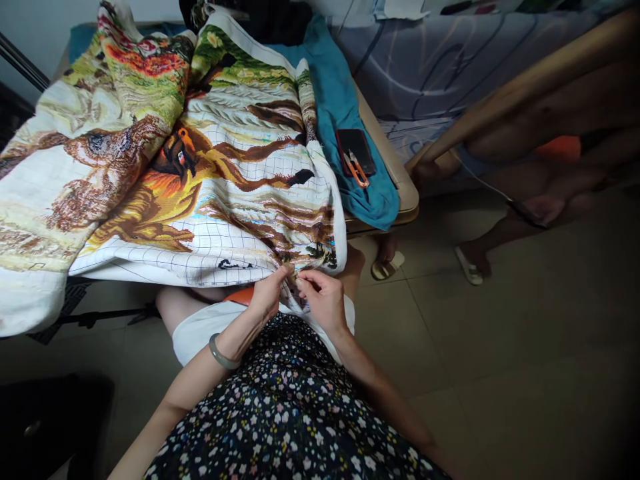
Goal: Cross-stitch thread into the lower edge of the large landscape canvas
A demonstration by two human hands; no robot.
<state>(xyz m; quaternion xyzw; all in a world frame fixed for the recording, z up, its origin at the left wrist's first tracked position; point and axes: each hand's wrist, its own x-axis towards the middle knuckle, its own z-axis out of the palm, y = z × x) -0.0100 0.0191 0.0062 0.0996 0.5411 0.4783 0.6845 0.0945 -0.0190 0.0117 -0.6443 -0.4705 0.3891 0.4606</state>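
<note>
A large cross-stitch cloth point(240, 233), printed with a grid and stitched with horses, drapes over the table and down onto my lap. My left hand point(270, 290) grips its bunched near edge, thumb on top; a bangle circles that wrist. Close beside it on the right, my right hand point(323, 297) is closed in a pinch at the same edge. Whatever lies between those fingertips is too small to make out. Pale loose threads show on the fabric just above my right hand.
Orange thread snips point(356, 170) lie on a dark phone point(354, 150), upon a teal cloth point(337, 100) at the table's right. Another person point(540, 147) sits at right on a patterned sofa point(425, 60), an arm stretched toward the table corner. Sandals point(470, 267) rest on the tiled floor.
</note>
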